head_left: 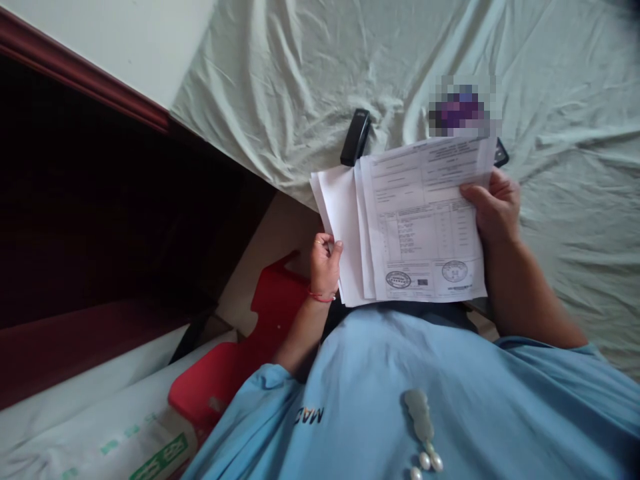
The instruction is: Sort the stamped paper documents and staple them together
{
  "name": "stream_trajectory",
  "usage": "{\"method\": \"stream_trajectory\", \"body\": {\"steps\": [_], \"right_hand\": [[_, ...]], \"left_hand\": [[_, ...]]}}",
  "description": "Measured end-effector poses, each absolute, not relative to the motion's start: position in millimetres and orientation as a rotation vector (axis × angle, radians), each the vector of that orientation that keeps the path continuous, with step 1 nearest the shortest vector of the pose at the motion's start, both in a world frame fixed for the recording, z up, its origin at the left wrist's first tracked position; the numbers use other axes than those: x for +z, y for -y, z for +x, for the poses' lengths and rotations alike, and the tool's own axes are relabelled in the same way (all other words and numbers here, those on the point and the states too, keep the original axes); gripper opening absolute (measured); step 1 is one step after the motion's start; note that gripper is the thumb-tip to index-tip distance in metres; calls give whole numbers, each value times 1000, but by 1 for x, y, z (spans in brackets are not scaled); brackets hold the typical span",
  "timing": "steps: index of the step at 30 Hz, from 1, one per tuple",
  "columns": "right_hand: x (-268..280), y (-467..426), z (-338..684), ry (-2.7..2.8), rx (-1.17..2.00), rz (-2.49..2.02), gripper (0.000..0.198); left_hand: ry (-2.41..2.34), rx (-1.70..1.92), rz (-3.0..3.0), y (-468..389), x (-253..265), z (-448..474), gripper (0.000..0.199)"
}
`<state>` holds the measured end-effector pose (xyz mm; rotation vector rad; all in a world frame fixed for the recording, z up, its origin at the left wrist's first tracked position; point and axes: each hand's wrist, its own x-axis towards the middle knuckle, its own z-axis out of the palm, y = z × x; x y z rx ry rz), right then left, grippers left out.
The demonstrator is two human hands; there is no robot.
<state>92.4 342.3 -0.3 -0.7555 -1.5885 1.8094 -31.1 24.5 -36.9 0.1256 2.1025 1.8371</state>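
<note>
Several sheets of paper are spread between my two hands, above my lap and the edge of the cloth-covered surface. The front printed sheet [425,220] carries a table and two stamps near its lower edge. My right hand [497,207] grips its right side, thumb on top and fingers behind. At the left, blank-looking paper [343,213] fans out from under the printed sheet. My left hand [326,263] pinches that left edge, fingers curled. Just beyond the papers lies a black stapler [356,137]. A dark object [501,153] is partly hidden behind the top right corner.
A wrinkled pale green cloth [300,87] covers the surface ahead, with a blurred-out purple item [460,110] on it. Dark wooden furniture [100,220] stands at left. A red plastic seat [220,380] and a white bag [100,427] are at lower left.
</note>
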Motion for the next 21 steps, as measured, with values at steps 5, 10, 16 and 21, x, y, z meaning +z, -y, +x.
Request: {"method": "stream_trajectory", "body": {"steps": [5, 10, 16, 21], "right_hand": [[-1, -343, 94, 1607, 1825, -773, 25], [2, -342, 95, 1664, 1790, -831, 25], [4, -341, 95, 1691, 1789, -840, 25], [3, -342, 95, 1696, 1799, -824, 24]], "left_hand": [[-2049, 1759, 149, -24, -37, -26, 43], [-1995, 1826, 71, -27, -34, -22, 53], [-1950, 1911, 58, -30, -26, -24, 80], [-1983, 1878, 51, -27, -25, -24, 83]]}}
